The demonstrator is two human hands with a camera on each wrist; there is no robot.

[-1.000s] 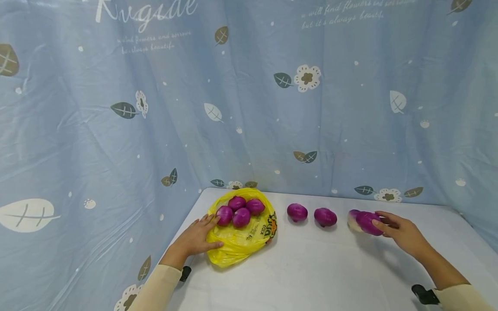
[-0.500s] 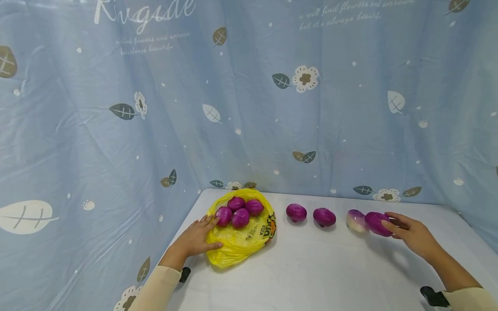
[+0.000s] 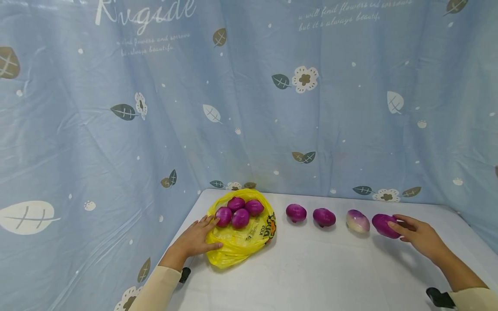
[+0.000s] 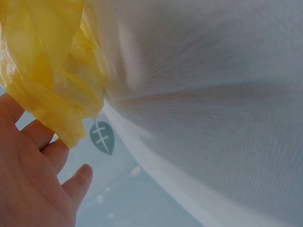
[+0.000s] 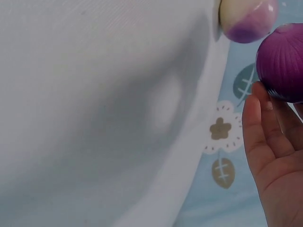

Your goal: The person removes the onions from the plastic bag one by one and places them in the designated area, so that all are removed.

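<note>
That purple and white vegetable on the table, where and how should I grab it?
Probably around the rounded middle of the vegetable, coming from above and the near side. Its body bulges there, and nothing stands in front of it on the table, while a purple onion sits to its left and the right hand holds another onion on its right.

The yellow bag (image 3: pixel 232 252) on the left is thin, crinkled, glossy plastic. The purple onions (image 3: pixel 296 213) look smooth, shiny and faintly ribbed, and the white-and-purple bulb (image 3: pixel 358 221) on the right is glossy too. The bench (image 3: pixel 307 272) shows matt, fine-textured cloth, the far blue backdrop (image 3: pixel 249 90) softly creased sheeting.
</note>
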